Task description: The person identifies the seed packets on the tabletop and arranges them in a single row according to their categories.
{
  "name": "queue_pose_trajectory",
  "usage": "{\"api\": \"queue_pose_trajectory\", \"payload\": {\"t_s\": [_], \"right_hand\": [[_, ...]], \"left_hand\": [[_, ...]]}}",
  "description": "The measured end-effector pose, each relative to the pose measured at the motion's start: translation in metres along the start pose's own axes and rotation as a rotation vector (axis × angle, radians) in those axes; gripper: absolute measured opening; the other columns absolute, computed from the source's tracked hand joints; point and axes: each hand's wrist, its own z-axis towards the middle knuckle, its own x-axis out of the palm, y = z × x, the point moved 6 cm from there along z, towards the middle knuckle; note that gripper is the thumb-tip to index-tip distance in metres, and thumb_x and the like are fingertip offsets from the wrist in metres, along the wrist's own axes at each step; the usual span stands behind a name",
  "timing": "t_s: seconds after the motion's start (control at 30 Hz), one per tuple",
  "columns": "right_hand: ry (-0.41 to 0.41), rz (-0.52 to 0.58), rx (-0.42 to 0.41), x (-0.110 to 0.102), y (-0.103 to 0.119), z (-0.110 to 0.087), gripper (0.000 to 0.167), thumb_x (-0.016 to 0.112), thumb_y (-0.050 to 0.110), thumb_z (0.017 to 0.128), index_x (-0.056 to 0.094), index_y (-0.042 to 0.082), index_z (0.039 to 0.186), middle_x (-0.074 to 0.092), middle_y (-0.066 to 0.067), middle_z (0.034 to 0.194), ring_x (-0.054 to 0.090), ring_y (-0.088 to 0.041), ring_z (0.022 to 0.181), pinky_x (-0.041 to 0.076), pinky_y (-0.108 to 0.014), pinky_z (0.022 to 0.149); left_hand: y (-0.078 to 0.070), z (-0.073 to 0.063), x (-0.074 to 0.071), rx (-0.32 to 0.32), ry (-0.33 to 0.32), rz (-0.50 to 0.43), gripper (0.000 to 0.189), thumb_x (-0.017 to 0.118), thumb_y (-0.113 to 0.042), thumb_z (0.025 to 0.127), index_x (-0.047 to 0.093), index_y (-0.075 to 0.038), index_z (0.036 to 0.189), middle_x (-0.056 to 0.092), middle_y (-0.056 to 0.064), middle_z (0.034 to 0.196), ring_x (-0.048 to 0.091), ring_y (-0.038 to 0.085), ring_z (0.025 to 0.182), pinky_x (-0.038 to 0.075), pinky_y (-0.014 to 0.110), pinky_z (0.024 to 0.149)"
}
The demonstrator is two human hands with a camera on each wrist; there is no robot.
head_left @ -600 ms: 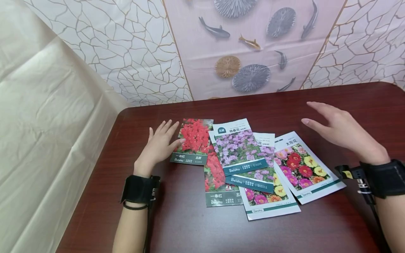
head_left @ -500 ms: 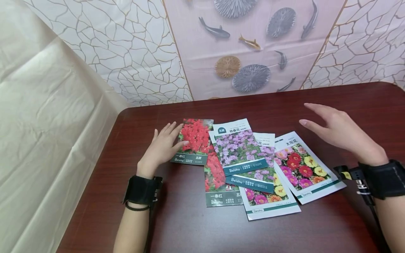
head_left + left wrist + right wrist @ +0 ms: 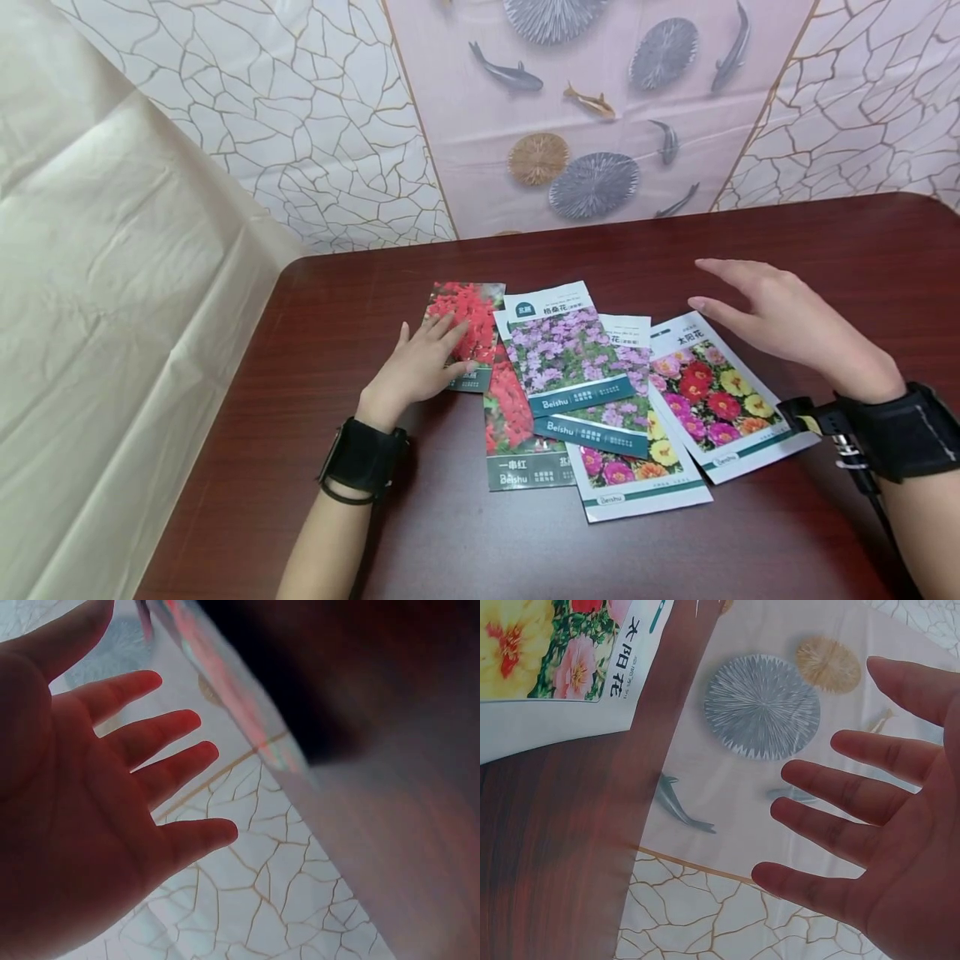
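My left hand [image 3: 415, 364] hovers with spread fingers over the left red-flower seed packet [image 3: 480, 312], hiding its lower left part. In the left wrist view the palm [image 3: 82, 802] shows bare, apart from the packet's edge [image 3: 240, 697]. A second red-flower seed packet [image 3: 513, 417] lies partly under two overlapping purple-flower seed packets [image 3: 562, 350]. My right hand [image 3: 787, 321], fingers extended and holding nothing, is above the far right corner of a multicoloured-flower seed packet [image 3: 720, 400]. Another multicoloured-flower packet [image 3: 645, 496] lies nearer me, its upper part covered.
The packets lie on a dark red-brown table [image 3: 450, 550]. Behind its back edge hangs a cloth patterned with fish and round leaves [image 3: 600, 125]. A cream cloth [image 3: 112, 333] drapes along the left side. Black straps [image 3: 363, 454] with cables sit on both wrists.
The left hand has moved right, farther over the left red-flower packet. My right hand has shifted left and slightly toward me. The packets have stayed where they were.
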Motion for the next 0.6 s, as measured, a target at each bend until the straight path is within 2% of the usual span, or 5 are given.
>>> {"api": "queue_pose_trajectory", "payload": {"t_s": [0.4, 0.6], "right_hand": [[0.061, 0.006, -0.050, 0.005, 0.011, 0.000, 0.055, 0.066, 0.020, 0.085, 0.046, -0.005, 0.129, 0.047, -0.029, 0.125, 0.042, -0.043, 0.116, 0.034, -0.060, 0.091], [0.113, 0.005, -0.087, 0.013, 0.018, -0.002, 0.054, 0.068, 0.015, 0.083, 0.047, -0.005, 0.128, 0.050, -0.028, 0.123, 0.044, -0.041, 0.113, 0.037, -0.059, 0.089]], "left_hand": [[-0.013, -0.001, 0.014, -0.010, 0.131, 0.022, 0.068, 0.051, -0.046, 0.090, 0.023, -0.021, 0.146, 0.015, 0.008, 0.151, 0.009, 0.029, 0.138, 0.004, 0.054, 0.108], [-0.020, -0.007, 0.015, 0.000, 0.166, 0.018, 0.065, 0.051, -0.041, 0.091, 0.025, -0.017, 0.146, 0.017, 0.012, 0.150, 0.011, 0.030, 0.137, 0.016, 0.050, 0.107]]}}
